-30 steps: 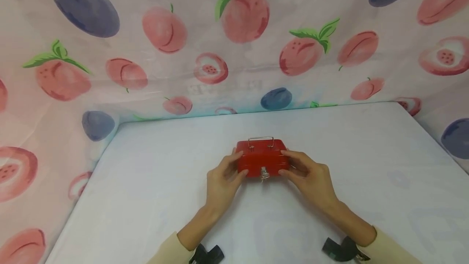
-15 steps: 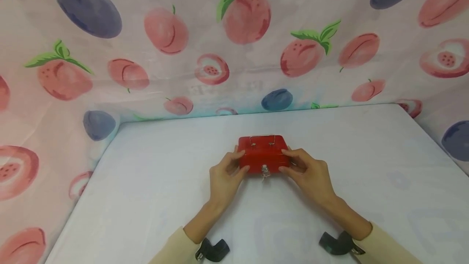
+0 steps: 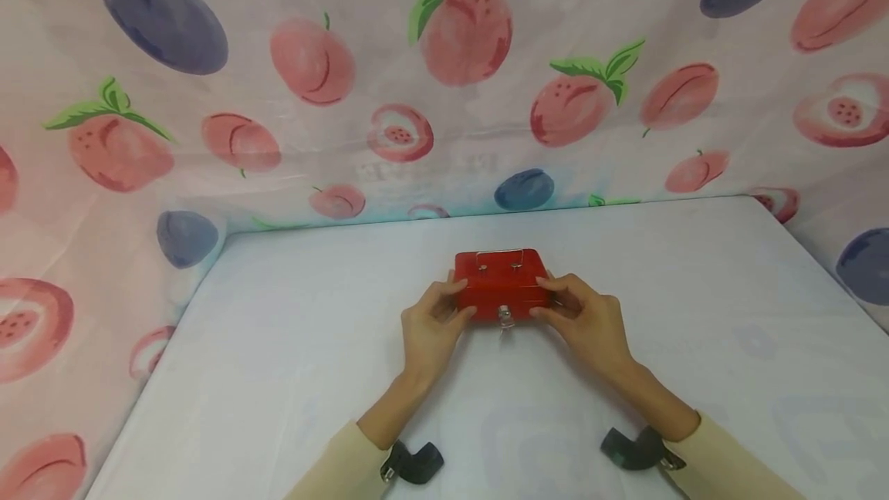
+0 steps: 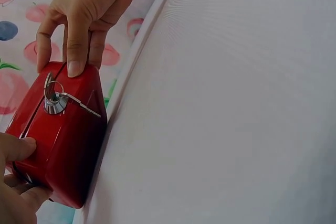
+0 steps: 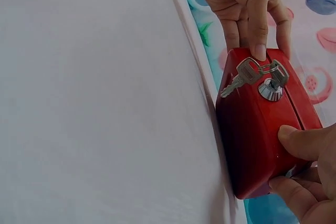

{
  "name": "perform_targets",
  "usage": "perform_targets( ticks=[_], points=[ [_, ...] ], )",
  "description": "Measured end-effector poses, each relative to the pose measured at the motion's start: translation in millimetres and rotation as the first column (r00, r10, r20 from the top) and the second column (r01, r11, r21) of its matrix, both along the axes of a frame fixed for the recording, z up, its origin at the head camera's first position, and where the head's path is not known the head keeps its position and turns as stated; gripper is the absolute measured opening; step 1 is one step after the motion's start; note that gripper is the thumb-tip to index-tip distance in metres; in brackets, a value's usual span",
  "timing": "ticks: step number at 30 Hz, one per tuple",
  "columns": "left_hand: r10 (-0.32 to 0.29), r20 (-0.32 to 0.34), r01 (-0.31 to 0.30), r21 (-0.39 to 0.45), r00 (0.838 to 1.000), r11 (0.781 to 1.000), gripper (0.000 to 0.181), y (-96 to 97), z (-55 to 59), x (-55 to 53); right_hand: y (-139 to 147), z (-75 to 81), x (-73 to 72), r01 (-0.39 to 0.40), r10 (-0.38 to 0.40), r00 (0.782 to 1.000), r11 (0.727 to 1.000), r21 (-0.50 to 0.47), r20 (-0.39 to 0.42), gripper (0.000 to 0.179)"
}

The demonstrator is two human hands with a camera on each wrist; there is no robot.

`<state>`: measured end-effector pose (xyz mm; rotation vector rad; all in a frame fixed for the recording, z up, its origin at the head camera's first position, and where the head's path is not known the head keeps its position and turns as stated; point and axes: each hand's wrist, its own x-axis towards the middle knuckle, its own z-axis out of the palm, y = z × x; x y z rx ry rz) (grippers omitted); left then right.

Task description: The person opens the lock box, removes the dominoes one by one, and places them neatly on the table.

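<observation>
A small red cash box (image 3: pixel 501 284) with a thin wire handle (image 3: pixel 500 253) on its lid is at the middle of the white table in the head view. My left hand (image 3: pixel 432 330) grips its left end, thumb on the front face. On the opposite end my right hand (image 3: pixel 590 322) holds it the same way, fingers curled round the side. One key (image 5: pixel 278 74) sits in the silver lock (image 5: pixel 270 91) on the front, and a second key (image 5: pixel 242 75) dangles from the same ring. A dark seam between lid and body runs along the front in both wrist views.
The white table (image 3: pixel 278 376) spreads around the box, its far edge a short way behind it. A fruit-printed cloth (image 3: pixel 312 130) hangs behind and at the sides. Black wrist-camera mounts (image 3: pixel 413 463) sit at both cuffs.
Both hands have moved the red cash box slightly away from me, toward the far edge of the table, and a little to the right. Their grip on its ends looks the same.
</observation>
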<state>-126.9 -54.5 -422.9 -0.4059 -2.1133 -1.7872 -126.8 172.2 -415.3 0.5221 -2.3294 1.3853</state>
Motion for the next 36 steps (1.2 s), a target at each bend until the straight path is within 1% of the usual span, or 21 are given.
perform_targets(
  ticks=[2, 5, 8, 12, 15, 25, 26, 30, 31, 33, 36],
  points=[
    [0.003, 0.01, -0.003, 0.012, 1.0, 1.0, 0.035, 1.6, -0.2, -0.7, 0, 0.1, -1.2, 0.008, -0.008, 1.0, 1.0, -0.002, 0.006, 0.048],
    [0.018, 0.026, -0.018, 0.009, 1.0, 1.0, 0.034, 3.7, -0.3, -1.7, 0, 0.7, -3.0, 0.011, -0.011, 1.0, 1.0, -0.01, 0.017, 0.047],
    [0.028, 0.035, -0.029, 0.008, 0.999, 1.0, 0.033, 5.3, -1.4, -3.5, 0, 0.5, -4.2, 0.006, -0.004, 0.999, 0.999, -0.037, 0.039, 0.047],
    [0.04, 0.037, -0.041, 0.011, 0.999, 0.999, 0.032, 6.4, -2.6, -5.2, 0, -0.6, -5.9, -0.001, 0.006, 0.998, 0.997, -0.072, 0.064, 0.044],
    [0.05, 0.035, -0.051, 0.018, 0.998, 0.999, 0.031, 6.4, -2.9, -5.5, -1, -1.2, -7.2, 0.0, 0.005, 0.998, 0.997, -0.078, 0.063, 0.042],
    [0.088, 0.017, -0.089, 0.035, 0.996, 0.995, 0.026, 7.3, -4.4, -6.2, -4, -2.4, -10.1, 0.043, -0.042, 0.998, 0.999, -0.011, 0.052, 0.038],
    [0.09, 0.022, -0.091, 0.036, 0.996, 0.995, 0.026, 7.6, -3.9, -6.0, -4, -2.6, -10.0, 0.043, -0.043, 0.998, 0.999, -0.013, 0.055, 0.038],
    [0.084, 0.034, -0.085, 0.041, 0.996, 0.996, 0.023, 8.7, 11.9, 2.4, -4, -4.0, -9.0, 0.052, -0.052, 0.997, 0.999, -0.002, 0.065, 0.035],
    [0.084, 0.044, -0.086, 0.038, 0.995, 0.996, 0.024, 8.6, 12.3, 3.2, -4, -4.4, -8.7, 0.053, -0.053, 0.996, 0.999, -0.002, 0.071, 0.035],
    [0.089, 0.049, -0.09, 0.031, 0.995, 0.995, 0.024, 7.9, 10.9, 4.4, -4, -4.4, -7.8, 0.054, -0.054, 0.995, 0.999, -0.005, 0.086, 0.034],
    [0.101, 0.051, -0.103, 0.026, 0.994, 0.994, 0.026, 6.3, -3.9, -0.3, -3, -5.0, -7.0, 0.059, -0.059, 0.993, 0.998, -0.002, 0.101, 0.033]
  ],
)
